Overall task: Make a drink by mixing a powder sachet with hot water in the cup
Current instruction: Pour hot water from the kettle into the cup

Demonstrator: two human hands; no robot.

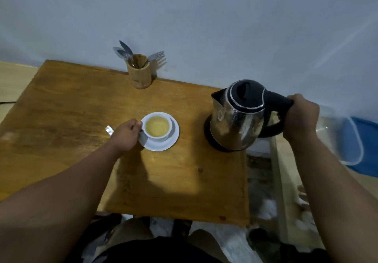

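A wooden desk against a pale wall carries a steel kettle on its black base near the right edge, the right hand clenched around its handle. At centre, a white cup of yellowish liquid sits on a saucer; the left hand's grip pinches the cup's handle side (a silvery sachet peeks just behind it). A wooden cutlery holder stands at the back.

A single head-worn wide-angle camera looks forward and steeply down from close above the wooden table, wall at twelve o'clock, wearer's lap at six.
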